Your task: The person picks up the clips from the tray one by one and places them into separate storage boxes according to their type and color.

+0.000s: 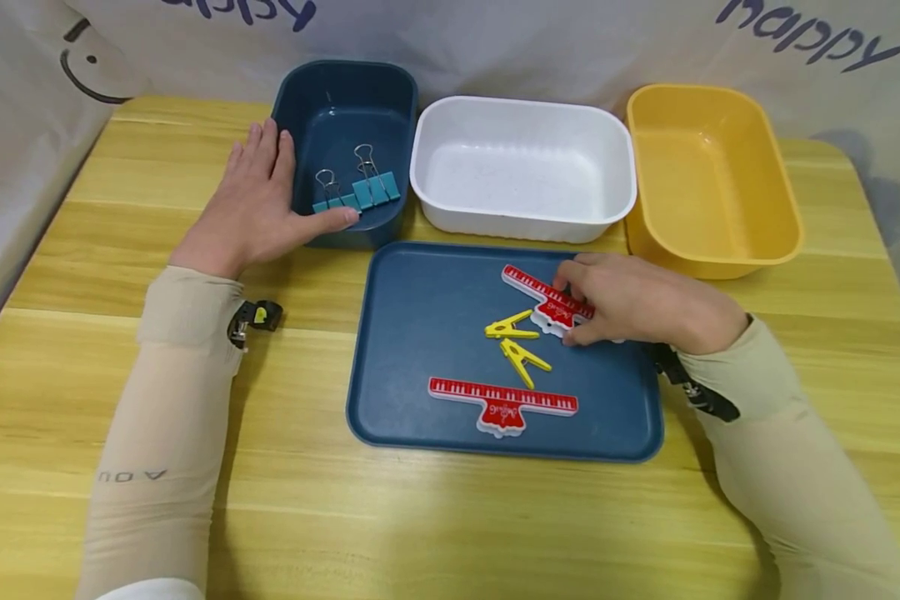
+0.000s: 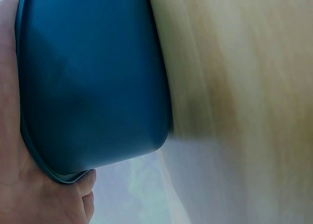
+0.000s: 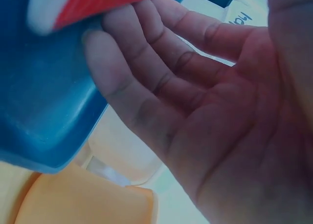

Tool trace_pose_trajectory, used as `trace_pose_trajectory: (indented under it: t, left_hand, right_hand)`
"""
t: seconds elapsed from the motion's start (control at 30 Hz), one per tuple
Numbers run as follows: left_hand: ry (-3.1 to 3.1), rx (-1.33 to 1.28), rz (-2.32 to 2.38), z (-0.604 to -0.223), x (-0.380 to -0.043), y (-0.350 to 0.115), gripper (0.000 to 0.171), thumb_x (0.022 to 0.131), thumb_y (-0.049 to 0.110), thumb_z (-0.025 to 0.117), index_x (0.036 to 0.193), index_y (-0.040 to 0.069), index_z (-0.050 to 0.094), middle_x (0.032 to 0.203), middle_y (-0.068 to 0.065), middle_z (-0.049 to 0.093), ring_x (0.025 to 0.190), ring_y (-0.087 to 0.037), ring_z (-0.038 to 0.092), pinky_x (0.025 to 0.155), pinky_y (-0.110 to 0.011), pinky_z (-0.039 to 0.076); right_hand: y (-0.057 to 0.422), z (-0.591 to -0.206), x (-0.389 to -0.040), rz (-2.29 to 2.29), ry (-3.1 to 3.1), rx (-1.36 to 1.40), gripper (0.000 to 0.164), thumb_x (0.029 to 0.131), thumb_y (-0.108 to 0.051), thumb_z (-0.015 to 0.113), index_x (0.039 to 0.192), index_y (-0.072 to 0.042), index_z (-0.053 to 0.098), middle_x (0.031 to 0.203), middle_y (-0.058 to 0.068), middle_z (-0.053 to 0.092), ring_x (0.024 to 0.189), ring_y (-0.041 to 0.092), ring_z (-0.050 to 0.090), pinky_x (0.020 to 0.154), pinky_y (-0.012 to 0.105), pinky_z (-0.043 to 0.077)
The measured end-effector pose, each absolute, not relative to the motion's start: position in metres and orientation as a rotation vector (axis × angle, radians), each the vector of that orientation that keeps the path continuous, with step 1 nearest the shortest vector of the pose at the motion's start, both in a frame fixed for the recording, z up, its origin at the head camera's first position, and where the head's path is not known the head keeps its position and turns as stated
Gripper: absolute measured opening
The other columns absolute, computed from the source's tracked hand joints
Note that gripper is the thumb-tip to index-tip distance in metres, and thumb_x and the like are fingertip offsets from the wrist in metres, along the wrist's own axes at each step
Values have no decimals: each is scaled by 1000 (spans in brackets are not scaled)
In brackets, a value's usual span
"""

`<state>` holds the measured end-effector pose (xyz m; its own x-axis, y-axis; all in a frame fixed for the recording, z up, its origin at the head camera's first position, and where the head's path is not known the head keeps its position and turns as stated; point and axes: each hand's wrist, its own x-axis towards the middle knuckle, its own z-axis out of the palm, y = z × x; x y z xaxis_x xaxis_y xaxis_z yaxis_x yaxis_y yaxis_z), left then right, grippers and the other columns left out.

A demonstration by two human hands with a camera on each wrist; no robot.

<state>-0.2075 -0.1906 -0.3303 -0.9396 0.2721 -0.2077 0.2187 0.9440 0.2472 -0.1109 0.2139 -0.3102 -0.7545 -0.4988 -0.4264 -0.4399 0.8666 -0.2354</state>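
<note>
My right hand (image 1: pixel 630 302) is over the right part of the blue tray (image 1: pixel 412 333), its thumb and fingers gripping a red-and-white piano-key music clip (image 1: pixel 536 289). In the right wrist view the fingertips meet the red clip (image 3: pixel 98 6). Beside it lie two yellow clothespins (image 1: pixel 512 325). Another red music clip (image 1: pixel 502 400) lies near the tray's front. My left hand (image 1: pixel 251 200) rests on the left rim of the dark blue bin (image 1: pixel 345 104), fingers straight, thumb across its front edge. Two teal binder clips (image 1: pixel 375 190) lie inside that bin.
A white bin (image 1: pixel 525 218) stands behind the tray, between the dark blue bin and a yellow bin (image 1: pixel 720 265) at right. All stand on a wooden table (image 1: pixel 292 500). A white sheet with writing (image 1: pixel 570 42) hangs behind.
</note>
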Motion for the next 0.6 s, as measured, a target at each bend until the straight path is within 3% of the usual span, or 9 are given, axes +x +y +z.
trace_pose_trajectory:
  t: [0.3,0.5,0.6]
  left_hand:
    - [2872,369,329,-333,-207,-191,131,83,94,38,163,3,-11,172,-13,-24,162,-36,-20,134,-55,-10]
    - [2874,367,329,-333,-207,-191,131,83,93,38,163,3,-11,172,-13,-24,162,-36,-20,134,-55,-10]
    - [2873,364,328,-333,-207,-191,131,83,94,38,163,3,-11,172,-13,-24,162,-36,-20,134,-55,-10]
  right_hand:
    - [214,-312,-110,-175,2565,-688,56,82,-30,89,125,-4,65,105,7,64,92,20,59,79,32,55]
    - [214,-313,-110,-243,2555,-737,32,87,-19,84,113,-8,69,95,4,65,78,14,59,63,23,51]
    - [214,-313,-110,-256,2552,-737,25,88,-16,82,110,-9,70,93,3,65,77,13,58,61,22,50]
